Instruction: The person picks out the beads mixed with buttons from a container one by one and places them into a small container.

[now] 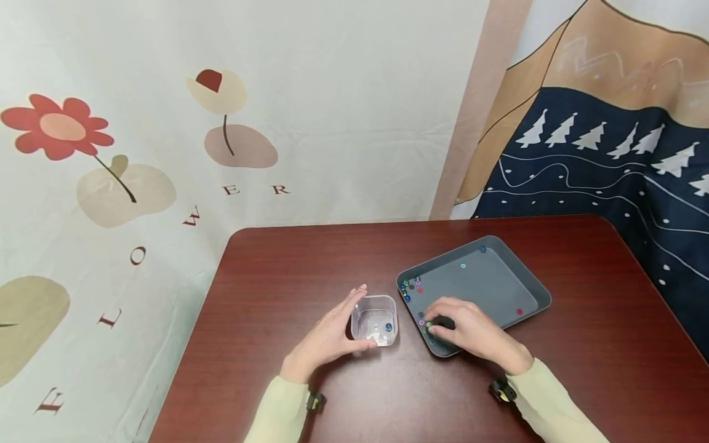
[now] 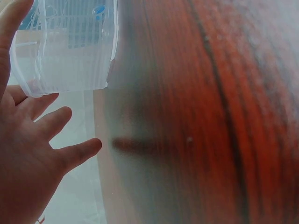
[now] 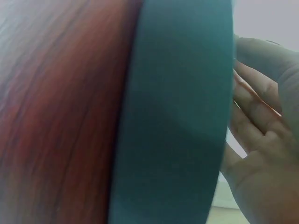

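I see a small clear plastic cup [image 1: 375, 321] standing upright on the dark red-brown table [image 1: 288, 264], just left of a grey tray [image 1: 532, 280], the two close but apart. Inside the cup a single blue bead [image 1: 389, 327] lies near its right wall. My left hand [image 1: 329, 337] rests against the cup's left side, fingers fairly straight along the wall and thumb near its front; from the left wrist view the fingers [image 2: 51, 122] are spread and relaxed beside the clear wall, so the hand steadies the cup rather than clenching it. My right hand [image 1: 471, 332] lies over the near left corner of the tray, fingertips bent down onto the tray floor among a cluster of small coloured beads [image 1: 412, 287]; whether they pinch a bead I cannot tell, as the fingers hide that spot. A few more beads lie scattered in the tray: a teal bead [image 1: 463, 266] toward the far side, another blue one in the far corner, and a red bead [image 1: 519, 311] near the right edge. Behind the table hang a flower-printed cloth [image 1: 138, 154] and a tree-patterned cloth [image 1: 609, 160].
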Tool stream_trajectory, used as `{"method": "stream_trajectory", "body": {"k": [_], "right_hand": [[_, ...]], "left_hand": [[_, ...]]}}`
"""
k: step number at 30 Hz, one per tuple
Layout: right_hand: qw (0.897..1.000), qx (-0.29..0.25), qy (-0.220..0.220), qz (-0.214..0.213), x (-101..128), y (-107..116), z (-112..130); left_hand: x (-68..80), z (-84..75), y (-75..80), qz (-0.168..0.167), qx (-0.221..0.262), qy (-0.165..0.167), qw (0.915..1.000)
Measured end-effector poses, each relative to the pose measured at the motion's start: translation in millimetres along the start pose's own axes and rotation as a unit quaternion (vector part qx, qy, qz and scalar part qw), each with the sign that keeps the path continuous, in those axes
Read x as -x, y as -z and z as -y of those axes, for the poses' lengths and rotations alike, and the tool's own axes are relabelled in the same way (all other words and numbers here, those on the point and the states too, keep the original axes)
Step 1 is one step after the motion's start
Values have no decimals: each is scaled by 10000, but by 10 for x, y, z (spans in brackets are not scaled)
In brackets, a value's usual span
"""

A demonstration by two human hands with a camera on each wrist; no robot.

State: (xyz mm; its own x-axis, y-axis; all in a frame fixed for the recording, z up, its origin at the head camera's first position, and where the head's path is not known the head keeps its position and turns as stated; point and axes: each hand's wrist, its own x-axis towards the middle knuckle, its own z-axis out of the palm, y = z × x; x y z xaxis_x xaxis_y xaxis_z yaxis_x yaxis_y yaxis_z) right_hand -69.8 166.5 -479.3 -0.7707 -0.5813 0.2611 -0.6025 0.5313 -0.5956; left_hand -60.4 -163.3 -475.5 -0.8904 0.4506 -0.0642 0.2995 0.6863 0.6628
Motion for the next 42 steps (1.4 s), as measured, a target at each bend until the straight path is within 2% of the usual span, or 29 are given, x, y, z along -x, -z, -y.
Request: {"method": "stream_trajectory", "body": {"k": [7,16,31,42], "right_hand": [[9990,-23,-105,-441,-21,20,105],[9943,-155,58,-1050,-97,-66,236],[9919,-353,-23,-1223,-274,-139,411],[9915,-347,333,-1210,-424,-296,477]], "left_hand": [[-11,-22,10,16,14,-33,10000],[-12,-14,16,22,-26,-45,10000],[-6,-18,14,-33,-57,-109,9999],[8,-19,8,-41,-78,-116,9999]]}}
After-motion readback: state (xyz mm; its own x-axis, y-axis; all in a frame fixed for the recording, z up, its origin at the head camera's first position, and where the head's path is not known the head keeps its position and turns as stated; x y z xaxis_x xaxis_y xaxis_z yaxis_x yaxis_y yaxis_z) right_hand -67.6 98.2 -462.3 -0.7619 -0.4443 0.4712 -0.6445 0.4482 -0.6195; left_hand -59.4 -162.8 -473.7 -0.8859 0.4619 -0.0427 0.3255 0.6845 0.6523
